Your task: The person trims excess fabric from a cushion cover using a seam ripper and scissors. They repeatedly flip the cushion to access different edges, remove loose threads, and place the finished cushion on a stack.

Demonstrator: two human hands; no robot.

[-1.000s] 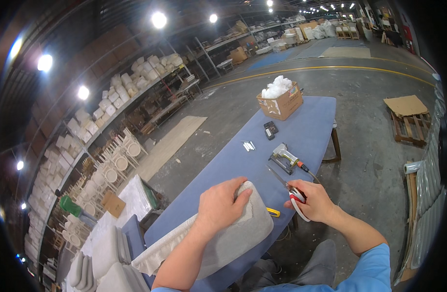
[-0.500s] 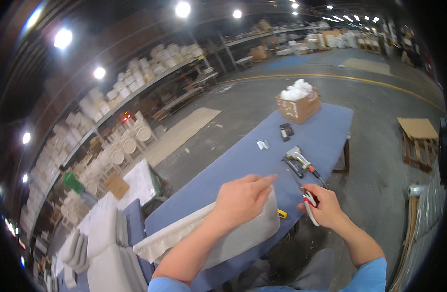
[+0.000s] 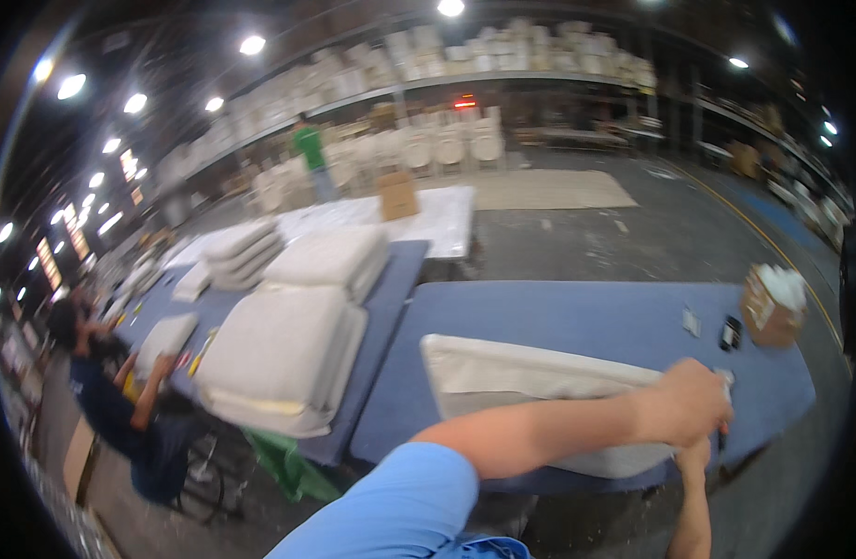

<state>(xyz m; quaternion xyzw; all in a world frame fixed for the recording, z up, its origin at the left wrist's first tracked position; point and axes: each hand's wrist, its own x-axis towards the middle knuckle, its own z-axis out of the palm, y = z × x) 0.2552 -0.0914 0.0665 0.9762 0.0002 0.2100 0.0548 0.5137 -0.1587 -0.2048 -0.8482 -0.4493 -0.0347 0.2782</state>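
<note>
My left arm stretches across the cream upholstered panel (image 3: 502, 377), a long padded piece lying on a blue-covered table (image 3: 540, 307). At the panel's right end, my left hand (image 3: 691, 402) is closed with its fingers curled down; what they hold, if anything, is hidden. Just below it, my right hand (image 3: 693, 456) is mostly covered by the left. The red-and-white-handled pliers it gripped half a second ago are hidden now. Partly showing behind my left hand is the staple gun (image 3: 725, 376) on the table.
A cardboard box with white stuffing (image 3: 773, 307), a black device (image 3: 730, 333) and staple strips (image 3: 691, 321) are at the table's right. Stacked cushions (image 3: 279, 349) fill the left table. A co-worker in dark clothes (image 3: 121, 396) sits there; a person in green (image 3: 309, 147) stands farther back.
My view has swung left, bringing the cushion stacks and seated co-worker into sight. My left hand has moved right to meet my right hand, covering it and the pliers.
</note>
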